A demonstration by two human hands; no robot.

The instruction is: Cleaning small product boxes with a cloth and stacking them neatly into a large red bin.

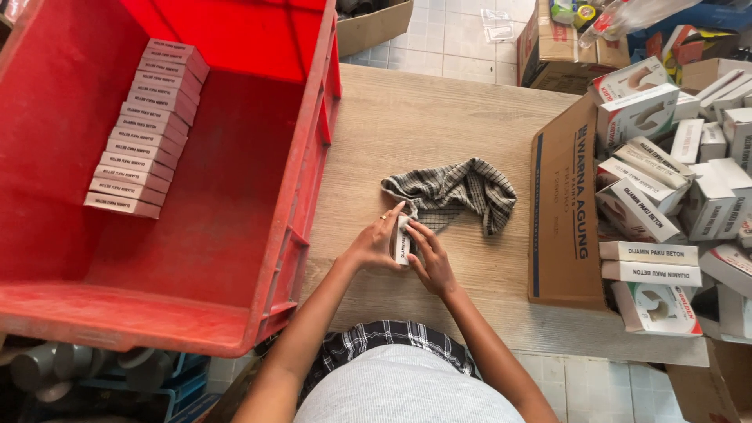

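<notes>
Box (pixel 402 239), small, white, cardboard: held upright on edge just above the worktop (pixel 407 117), directly right of the red crate (pixel 309 168) and close to its near corner. Left hand (pixel 374 244): fingers curled around the box's left face, ring on one finger. Right hand (pixel 431 258): fingers pressed to the box's right face and end, gripping it as well.

Cloth (pixel 458 192), checked, grey and white: crumpled on the worktop, touching or nearly touching the box on its far side, further right of the crate.

Row of boxes (pixel 145 129), same kind: stacked on edge inside the crate, along its left wall; most of the crate floor is bare.

Carton (pixel 562 196), brown, open, far right of the crate: holds a loose heap of white boxes (pixel 658 188).

Step in hand, as judged: closing or squaring the one box between both hands. A transfer into the crate would call for a one-handed hold and a reach leftward over the crate wall.
</notes>
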